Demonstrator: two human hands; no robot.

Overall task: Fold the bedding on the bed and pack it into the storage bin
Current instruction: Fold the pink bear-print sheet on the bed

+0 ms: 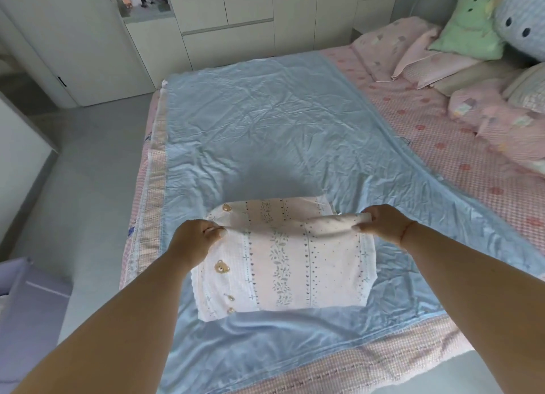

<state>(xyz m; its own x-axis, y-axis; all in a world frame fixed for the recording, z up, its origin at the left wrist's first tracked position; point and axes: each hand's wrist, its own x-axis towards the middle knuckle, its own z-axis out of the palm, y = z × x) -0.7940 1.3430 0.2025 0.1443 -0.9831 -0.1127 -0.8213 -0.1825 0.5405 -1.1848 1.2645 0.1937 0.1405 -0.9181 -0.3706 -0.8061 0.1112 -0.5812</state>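
Bedroom with white cabinets; bed in pink checked sheet, blue quilt spread flat on it. Left hand clenched on the left end of a pillowcase fold. Right hand clenched on the right end. Pillowcase, pink-white with bear and leaf print, lies on the quilt near the foot, far edge lifted and partly folded over. Pillows at right.

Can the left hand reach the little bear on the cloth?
Probably yes. The left hand pinches the patterned cloth's edge, and the bear sits uncovered just below it. Nothing blocks the way, but the fingers would have to let go first.
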